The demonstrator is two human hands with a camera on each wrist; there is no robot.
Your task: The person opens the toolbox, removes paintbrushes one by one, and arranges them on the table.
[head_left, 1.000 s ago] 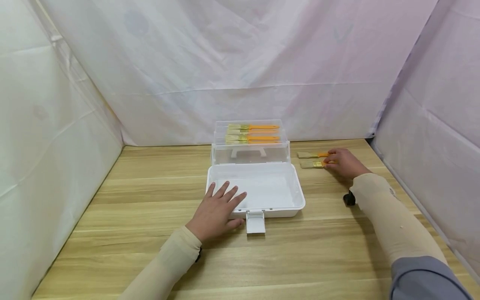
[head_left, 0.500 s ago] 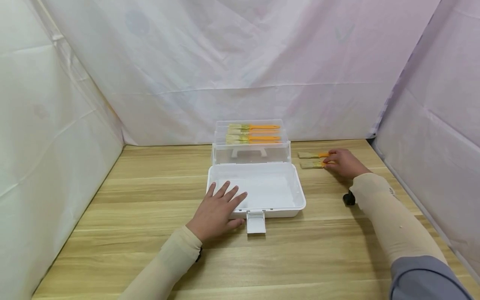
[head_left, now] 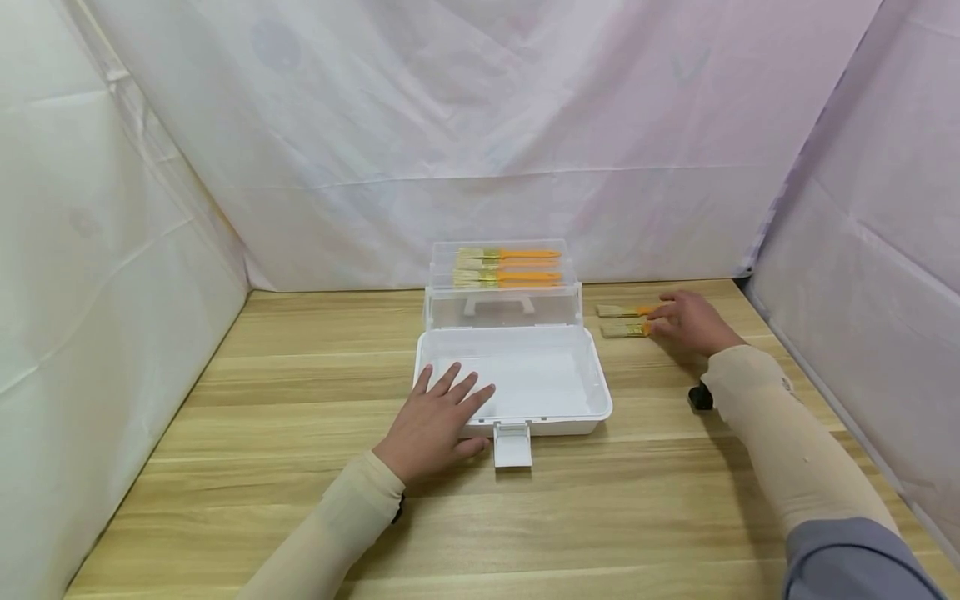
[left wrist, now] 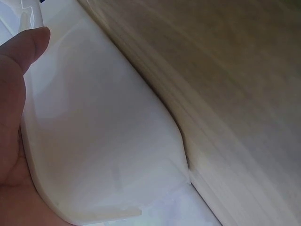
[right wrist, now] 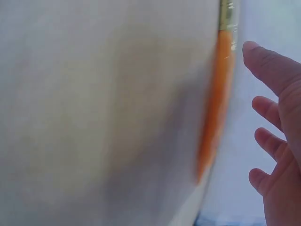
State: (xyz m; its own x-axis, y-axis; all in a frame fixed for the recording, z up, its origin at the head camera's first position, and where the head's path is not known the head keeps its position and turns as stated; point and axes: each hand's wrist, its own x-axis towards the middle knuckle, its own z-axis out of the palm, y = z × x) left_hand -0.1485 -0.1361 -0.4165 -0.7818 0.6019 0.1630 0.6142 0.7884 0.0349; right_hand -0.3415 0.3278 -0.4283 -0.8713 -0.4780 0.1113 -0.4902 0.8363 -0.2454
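My left hand point(head_left: 432, 425) rests on the near left rim of a white plastic box point(head_left: 592, 350), fingers spread over the inside. Its thumb lies along the outer front wall, as the left wrist view shows too. To the right of the box, two paintbrushes with orange handles lie on the table: a far paintbrush point(head_left: 617, 311) and a near paintbrush point(head_left: 624, 331). Just over their handles is my right hand point(head_left: 693, 323), which partly covers them. In the right wrist view its fingers are parted and apart from an orange brush handle point(right wrist: 216, 99).
Behind the box stands its raised clear lid section point(head_left: 442, 308), with several orange-handled paintbrushes point(head_left: 517, 275) in it. A white latch point(head_left: 513, 447) hangs from the box's front. White cloth walls point(head_left: 487, 100) border the wooden table point(head_left: 315, 350) at the back and sides.
My right hand has loosened its fingers from the near paintbrush and risen slightly. The near paintbrush stays on the table beside the far one. My left hand keeps its place.
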